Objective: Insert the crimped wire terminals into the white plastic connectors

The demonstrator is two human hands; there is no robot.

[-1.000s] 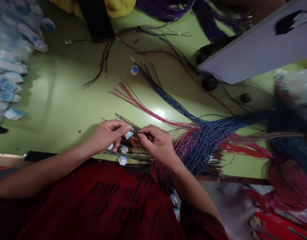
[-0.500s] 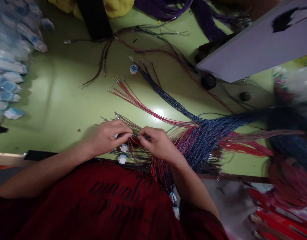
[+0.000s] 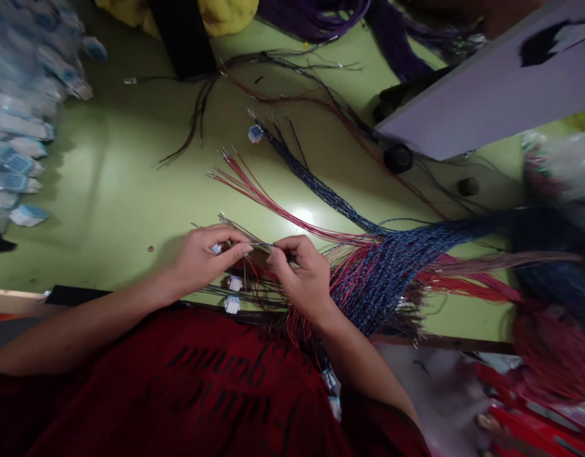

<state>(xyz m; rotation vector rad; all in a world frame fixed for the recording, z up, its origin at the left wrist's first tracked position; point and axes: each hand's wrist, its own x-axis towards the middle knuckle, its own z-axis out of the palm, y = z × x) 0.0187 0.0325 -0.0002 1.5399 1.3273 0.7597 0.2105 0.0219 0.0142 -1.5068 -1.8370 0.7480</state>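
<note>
Purple wire bundle [image 3: 321, 16], lone white connector [image 3: 256, 133], what look like bagged connectors [image 3: 16, 127], grey board [image 3: 492, 95]

Glossy green table [image 3: 106, 190]; overhead glare

Worktop [image 3: 111, 190] lime green, glossy. Between the hands: small white-and-light-blue connector [image 3: 217, 249], thin dark blue wire [image 3: 264, 245]. Right of the hands: blue twisted wires [image 3: 392, 266] mixed with red wires [image 3: 273, 206]. Just below the hands: two white connectors [image 3: 234, 293]. Far left of the hands: pale blue-white connector pile [image 3: 16, 127]. Shirt [image 3: 188, 393] dark red, black lettering. Above: purple cables [image 3: 321, 16].
</note>
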